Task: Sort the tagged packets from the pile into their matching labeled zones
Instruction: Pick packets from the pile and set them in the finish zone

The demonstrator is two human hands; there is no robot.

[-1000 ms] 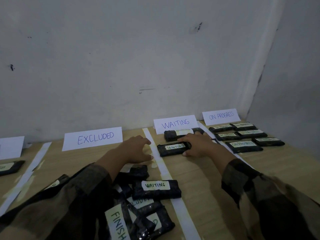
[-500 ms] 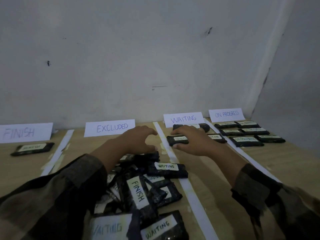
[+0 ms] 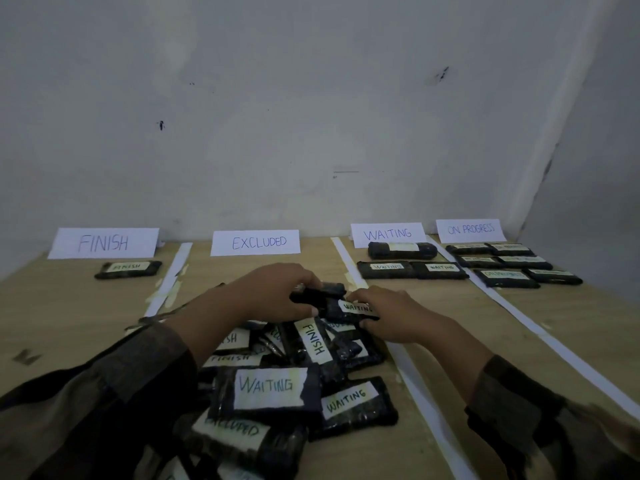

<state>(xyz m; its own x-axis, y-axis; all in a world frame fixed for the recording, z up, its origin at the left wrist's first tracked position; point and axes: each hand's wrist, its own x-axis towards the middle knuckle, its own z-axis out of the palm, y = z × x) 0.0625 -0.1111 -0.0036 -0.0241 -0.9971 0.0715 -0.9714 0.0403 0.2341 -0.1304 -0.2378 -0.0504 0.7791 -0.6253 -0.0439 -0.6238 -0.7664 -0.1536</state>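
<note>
**A:** Where are the two hands?

**B:** Both are at the far end of the pile (image 3: 277, 393). The pile lies on the table (image 3: 69, 323), in front of the EXCLUDED sign (image 3: 256, 241).

**A:** What does the right hand do?

**B:** The right hand (image 3: 391, 317) pinches a WAITING packet (image 3: 356, 308), with the fingers on top and the thumb at its near edge. This packet rests on the pile, just beside the white strip (image 3: 407, 375).

**A:** And the left hand?

**B:** The left hand (image 3: 273, 292) has its fingers curled around a dark packet (image 3: 329, 289), next to the other one. I cannot read its tag.

**A:** What lies in the zones?

**B:** One sorted packet (image 3: 128, 269) lies before the FINISH sign (image 3: 104, 242). Three packets (image 3: 386, 269) lie at the WAITING sign (image 3: 388, 233). Six packets (image 3: 505, 277) lie at the ON PROGRESS sign (image 3: 471, 229).
</note>
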